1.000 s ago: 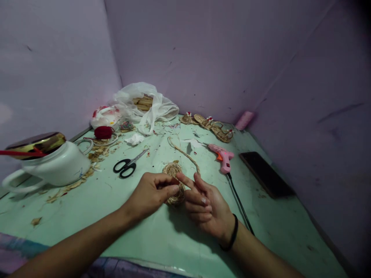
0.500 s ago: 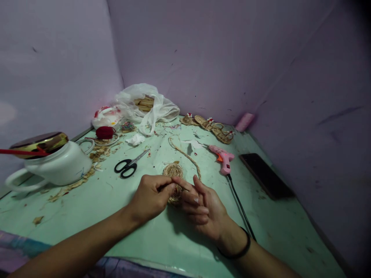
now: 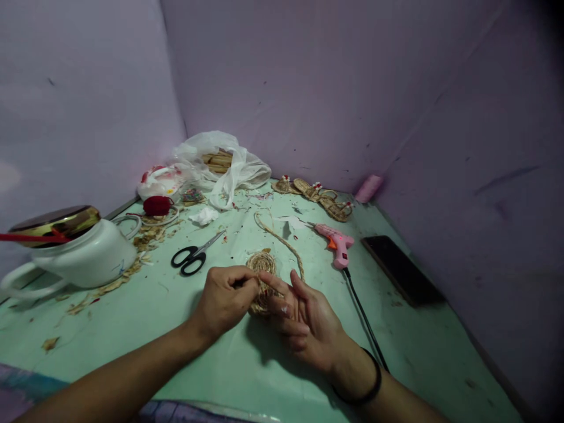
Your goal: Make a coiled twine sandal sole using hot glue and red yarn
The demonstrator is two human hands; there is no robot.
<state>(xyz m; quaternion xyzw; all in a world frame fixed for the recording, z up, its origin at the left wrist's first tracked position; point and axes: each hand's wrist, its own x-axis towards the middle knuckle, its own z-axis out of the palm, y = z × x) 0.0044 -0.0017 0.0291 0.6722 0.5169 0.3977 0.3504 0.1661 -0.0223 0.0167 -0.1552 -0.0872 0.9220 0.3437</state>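
A coiled sole of braided straw [image 3: 261,262] lies on the table in front of me, its lower part covered by my hands. My left hand [image 3: 229,296] is closed, thumb and forefinger pinched at the tip of my right forefinger; what the pinch holds, if anything, is too small to make out. Palm up, my right hand [image 3: 306,320] has its forefinger stretched out and thumb apart, the other fingers half curled. A whitish spot shows on one of those fingers. A loose straw braid [image 3: 284,242] curves away behind the right hand.
Black-handled scissors [image 3: 194,257] lie left of the sole. To the right are a pink glue gun [image 3: 337,241] with a black cord and a dark phone [image 3: 400,267]. Small straw sandals [image 3: 332,205], a plastic bag [image 3: 240,167], red yarn [image 3: 157,205] and a white pot [image 3: 97,255] stand farther out.
My left fingertips have drawn slightly left along the right forefinger, and the right fingers have loosened a little. The whole view has shifted slightly.
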